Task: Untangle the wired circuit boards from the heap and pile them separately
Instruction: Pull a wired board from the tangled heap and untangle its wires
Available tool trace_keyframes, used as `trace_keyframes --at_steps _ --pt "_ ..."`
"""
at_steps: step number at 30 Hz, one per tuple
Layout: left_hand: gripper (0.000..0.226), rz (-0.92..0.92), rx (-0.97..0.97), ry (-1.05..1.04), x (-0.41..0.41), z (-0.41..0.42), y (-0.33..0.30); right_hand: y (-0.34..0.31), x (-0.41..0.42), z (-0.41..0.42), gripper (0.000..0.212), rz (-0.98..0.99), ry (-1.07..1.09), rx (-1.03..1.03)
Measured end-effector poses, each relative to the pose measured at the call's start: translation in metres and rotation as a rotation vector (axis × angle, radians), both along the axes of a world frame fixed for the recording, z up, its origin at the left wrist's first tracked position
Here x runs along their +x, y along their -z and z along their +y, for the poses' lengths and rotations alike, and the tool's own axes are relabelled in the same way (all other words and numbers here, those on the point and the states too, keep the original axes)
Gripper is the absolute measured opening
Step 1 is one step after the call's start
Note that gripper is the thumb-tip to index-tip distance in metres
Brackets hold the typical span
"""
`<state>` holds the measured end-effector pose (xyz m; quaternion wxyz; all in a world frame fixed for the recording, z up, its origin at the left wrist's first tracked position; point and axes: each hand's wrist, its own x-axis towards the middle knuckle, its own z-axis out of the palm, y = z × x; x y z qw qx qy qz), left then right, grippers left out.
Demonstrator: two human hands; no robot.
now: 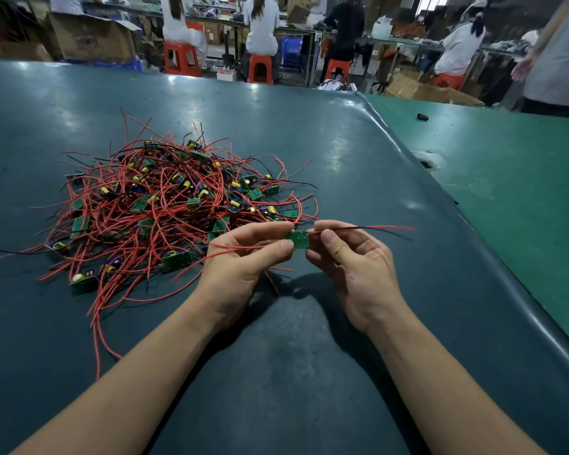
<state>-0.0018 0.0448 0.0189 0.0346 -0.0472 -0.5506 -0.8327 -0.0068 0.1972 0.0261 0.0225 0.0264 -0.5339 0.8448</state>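
Here, two hands: left hand [243, 257] and right hand [352, 261] both pinch one circuit board [299, 239], lifted at 4 o'clock of one heap [165, 205]; boards there too tangled to count.

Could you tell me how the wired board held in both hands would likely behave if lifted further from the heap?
The circuit board looks small and stiff, so probably light. Its red and black wires arc sideways, suggesting springy leads. One red lead runs back toward the heap, so it may snag.
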Motion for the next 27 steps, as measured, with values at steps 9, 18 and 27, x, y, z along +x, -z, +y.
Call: trace_keyframes --at_steps 9,18,27 --pt "0.015 0.149 -0.261 -0.086 0.007 0.007 -0.003 0.000 -0.001 0.003 0.008 -0.051 -0.003 -0.030" --pt "0.021 -0.009 -0.210 0.025 0.010 0.007 -0.004 0.007 0.002 0.000 0.013 0.027 -0.059 0.113" --pt "0.018 -0.064 -0.206 0.017 0.012 0.007 -0.005 0.005 -0.007 0.012 0.012 -0.001 0.218 0.094"
